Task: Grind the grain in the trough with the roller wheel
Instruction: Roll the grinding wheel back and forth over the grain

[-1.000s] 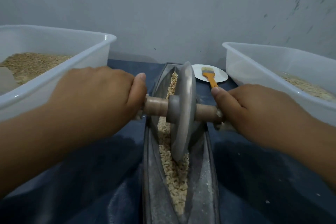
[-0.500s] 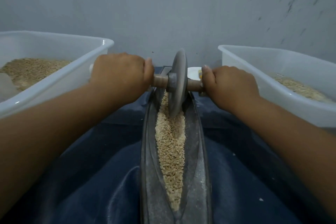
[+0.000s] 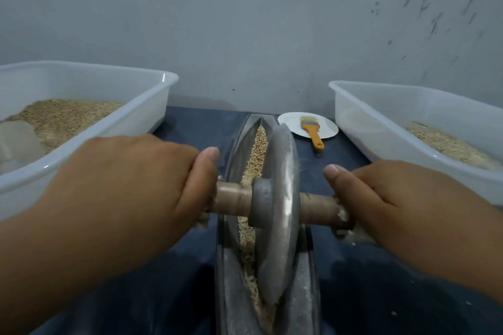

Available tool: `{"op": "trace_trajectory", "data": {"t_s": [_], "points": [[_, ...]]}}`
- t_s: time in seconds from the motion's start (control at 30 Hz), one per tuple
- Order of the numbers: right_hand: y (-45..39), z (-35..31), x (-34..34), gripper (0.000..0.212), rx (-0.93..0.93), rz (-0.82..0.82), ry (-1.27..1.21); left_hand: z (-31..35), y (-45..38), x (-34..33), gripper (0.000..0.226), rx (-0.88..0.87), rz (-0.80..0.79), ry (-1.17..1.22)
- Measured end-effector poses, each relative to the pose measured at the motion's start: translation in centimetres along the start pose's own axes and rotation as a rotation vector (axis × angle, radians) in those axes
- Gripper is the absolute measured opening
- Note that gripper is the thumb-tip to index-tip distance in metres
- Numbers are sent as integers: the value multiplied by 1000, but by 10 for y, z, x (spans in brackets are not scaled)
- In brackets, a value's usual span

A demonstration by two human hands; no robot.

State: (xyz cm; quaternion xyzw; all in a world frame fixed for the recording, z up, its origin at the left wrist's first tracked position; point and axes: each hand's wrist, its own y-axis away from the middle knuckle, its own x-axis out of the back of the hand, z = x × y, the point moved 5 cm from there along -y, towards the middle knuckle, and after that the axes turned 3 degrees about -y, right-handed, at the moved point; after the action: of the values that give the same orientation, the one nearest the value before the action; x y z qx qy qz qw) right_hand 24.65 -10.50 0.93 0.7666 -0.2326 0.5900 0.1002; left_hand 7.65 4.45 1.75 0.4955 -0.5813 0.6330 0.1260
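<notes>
A grey metal roller wheel (image 3: 280,215) stands upright in the long narrow metal trough (image 3: 234,288), which runs away from me down the middle. Tan grain (image 3: 257,155) lies along the trough's groove, partly hidden by the wheel. A wooden axle (image 3: 234,200) passes through the wheel's hub. My left hand (image 3: 141,187) grips the axle's left end, thumb along the top. My right hand (image 3: 381,198) grips the right end the same way. The wheel sits at the near half of the trough.
A white plastic tub (image 3: 152,106) with grain and a clear scoop (image 3: 19,141) stands at the left. A second white tub (image 3: 362,122) with grain stands at the right. A white plate (image 3: 291,122) bearing an orange-handled brush (image 3: 313,133) lies past the trough. Dark blue cloth (image 3: 187,280) covers the surface.
Both hands have pulled the wheel back toward me along the trough from its far end, where it stood half a second ago. The plate and brush show again.
</notes>
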Motion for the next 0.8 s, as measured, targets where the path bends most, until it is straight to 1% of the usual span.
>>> {"op": "trace_trajectory", "data": {"t_s": [0.07,0.1,0.17,0.23,0.3,0.33,0.37,0.43,0.53,0.57,0.63,0.73,0.77,0.8], "points": [[-6,1,-1,79,-17,11,23,1,-3,-2,50,-5,18,-29],[-11,4,-2,78,-25,37,51,1,-7,-5,46,-29,36,-60],[-27,10,-4,70,-37,101,108,-1,-18,-20,43,-37,45,-59],[-47,15,-6,64,-38,181,145,-8,-33,-40,47,10,26,-65],[-70,19,-6,60,-28,271,198,-11,-49,-59,38,-48,64,-113],[-83,20,-6,58,-15,318,231,-14,-58,-68,34,-38,51,-137],[-95,22,-4,56,-7,367,257,-19,-67,-78,36,-24,22,-197],[-116,25,2,57,-11,461,273,-25,-85,-96,37,-73,-2,-334],[-135,30,8,55,-21,538,269,-30,-100,-103,34,-20,-8,-364],[-137,32,8,55,-21,536,268,-30,-101,-101,30,-2,2,-352],[-133,32,3,56,-7,490,273,-25,-96,-97,27,-49,1,-397],[-107,26,-4,56,34,372,272,-18,-74,-87,34,-143,-87,-400],[-95,22,-5,56,48,336,268,-16,-63,-83,33,-170,-111,-360],[-81,18,-5,57,60,302,265,-13,-51,-75,26,-174,-112,-272]]}}
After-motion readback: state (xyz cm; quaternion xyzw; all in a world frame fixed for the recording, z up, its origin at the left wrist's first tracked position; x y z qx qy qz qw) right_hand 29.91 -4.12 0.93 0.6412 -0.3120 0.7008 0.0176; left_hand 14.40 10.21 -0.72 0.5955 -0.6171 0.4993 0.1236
